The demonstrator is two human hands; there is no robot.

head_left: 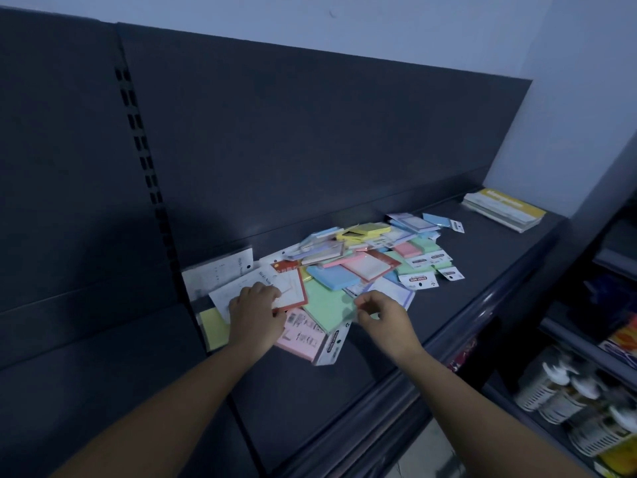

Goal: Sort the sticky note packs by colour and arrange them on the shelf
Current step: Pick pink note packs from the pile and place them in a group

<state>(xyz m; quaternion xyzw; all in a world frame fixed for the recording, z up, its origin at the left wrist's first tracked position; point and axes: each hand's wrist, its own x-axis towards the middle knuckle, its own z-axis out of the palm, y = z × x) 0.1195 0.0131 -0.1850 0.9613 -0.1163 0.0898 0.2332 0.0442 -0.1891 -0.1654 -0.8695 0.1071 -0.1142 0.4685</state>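
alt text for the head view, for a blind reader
Two hands work at a jumbled pile of coloured sticky note packs on a dark shelf: the left hand on a red-framed pack, the right hand pinching a green pack. A stack of books lies at the shelf's far end.

I'm seeing the sticky note packs lying overlapped in a loose pink, green, blue and yellow heap on the dark shelf.
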